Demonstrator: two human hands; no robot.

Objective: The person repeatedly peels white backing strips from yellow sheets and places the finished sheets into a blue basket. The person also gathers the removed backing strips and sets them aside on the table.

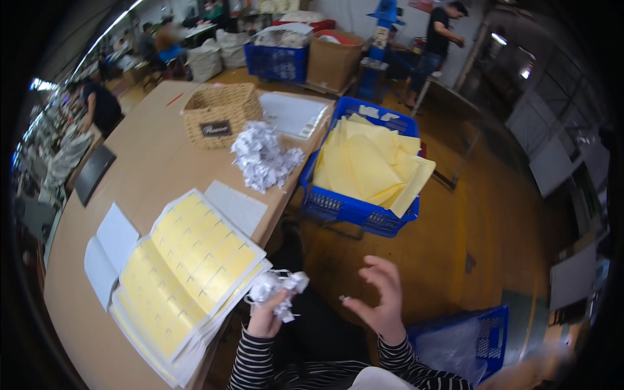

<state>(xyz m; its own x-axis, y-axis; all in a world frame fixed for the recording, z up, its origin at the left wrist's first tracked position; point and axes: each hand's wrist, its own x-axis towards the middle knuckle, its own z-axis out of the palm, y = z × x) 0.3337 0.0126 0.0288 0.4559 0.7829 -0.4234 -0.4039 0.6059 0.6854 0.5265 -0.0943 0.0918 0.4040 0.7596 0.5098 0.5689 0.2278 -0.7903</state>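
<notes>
My left hand (266, 316) is closed around a bunch of crumpled white paper strips (278, 286), just off the table's near edge. To its right, my right hand (382, 296) is raised with thumb and fingers apart. A tiny pale bit (344, 298) shows at its thumb tip; whether it sticks there cannot be made out. Left of my left hand lie spread yellow sheets (185, 260) with rows of small cut marks, stacked over white paper. A loose heap of similar white paper pieces (260, 156) lies farther up the table.
On the brown table (146, 162) stand a woven basket (195, 120) and a black flat panel (95, 174). A blue crate (361, 218) full of yellow sheets (364, 159) is beside it. Another blue crate (497, 338) sits low right. People work in the background.
</notes>
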